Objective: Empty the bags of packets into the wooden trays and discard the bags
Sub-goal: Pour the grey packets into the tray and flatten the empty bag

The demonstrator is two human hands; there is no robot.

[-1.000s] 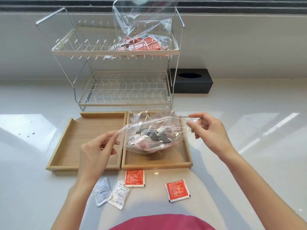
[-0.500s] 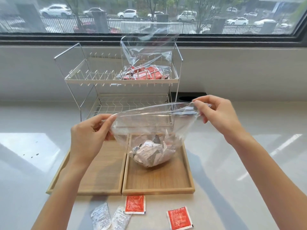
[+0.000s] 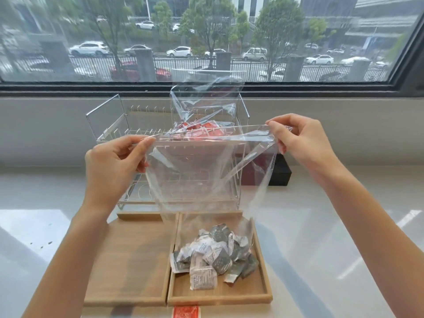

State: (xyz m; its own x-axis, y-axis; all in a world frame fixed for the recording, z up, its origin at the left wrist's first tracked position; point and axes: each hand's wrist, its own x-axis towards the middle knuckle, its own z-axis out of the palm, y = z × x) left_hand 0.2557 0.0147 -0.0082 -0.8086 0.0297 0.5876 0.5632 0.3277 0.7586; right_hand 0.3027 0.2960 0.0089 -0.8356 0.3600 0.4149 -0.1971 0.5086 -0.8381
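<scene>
While both hands pinch its upper corners, clear bag (image 3: 206,171) hangs upside down over right tray (image 3: 263,294) | left hand (image 3: 114,166) 9 o'clock, right hand (image 3: 302,143) 3 o'clock, fingers closed on plastic | grey packets (image 3: 213,255) heaped in tray, 6 o'clock | left tray (image 3: 128,260) bare
</scene>
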